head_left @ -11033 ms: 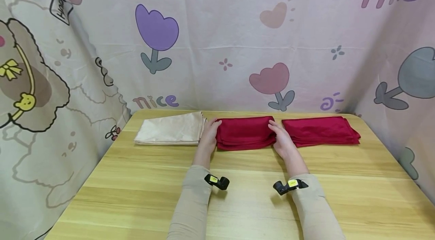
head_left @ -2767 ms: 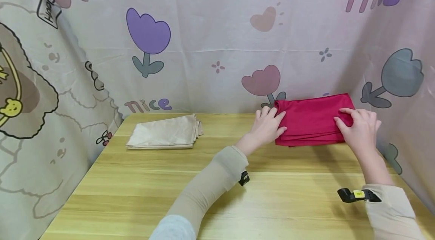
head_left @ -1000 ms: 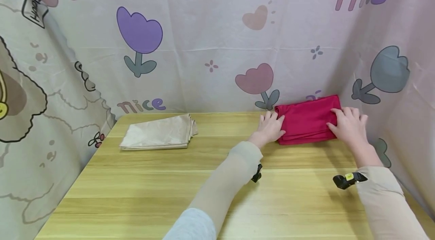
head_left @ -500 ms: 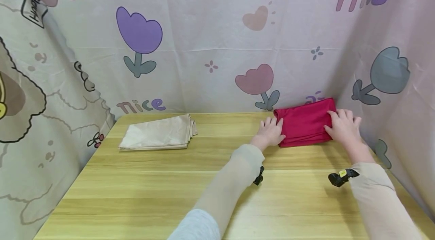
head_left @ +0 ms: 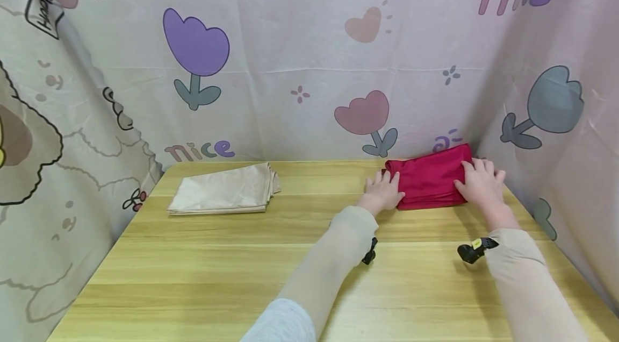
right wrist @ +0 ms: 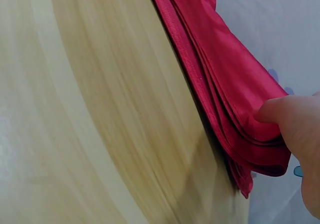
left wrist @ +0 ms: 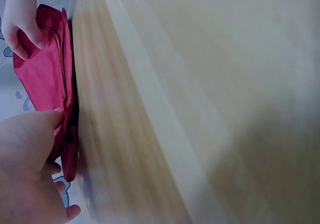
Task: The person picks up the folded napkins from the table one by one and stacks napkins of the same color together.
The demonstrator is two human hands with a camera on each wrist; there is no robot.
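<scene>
A folded red cloth (head_left: 430,178) lies in several layers at the table's back right, its far edge raised toward the backdrop. My left hand (head_left: 382,192) holds its left end; in the left wrist view the thumb (left wrist: 56,118) is on the top face and other fingers show past the edge. With my right hand (head_left: 482,187) I grip the right end, and in the right wrist view the thumb (right wrist: 272,111) presses on top while the fingers are mostly hidden. Under the upper layers a lower red fold (right wrist: 242,181) pokes out.
A folded cream cloth (head_left: 222,190) lies at the back left of the wooden table (head_left: 217,272). A printed curtain (head_left: 290,35) hangs close behind the table and along both sides. Each sleeve carries a small black wrist camera (head_left: 471,250).
Since 11 seconds ago the middle red cloth has moved right to where the other lay; only one red pile shows. Over the last second it has lowered and shifted slightly left, with both hands.
</scene>
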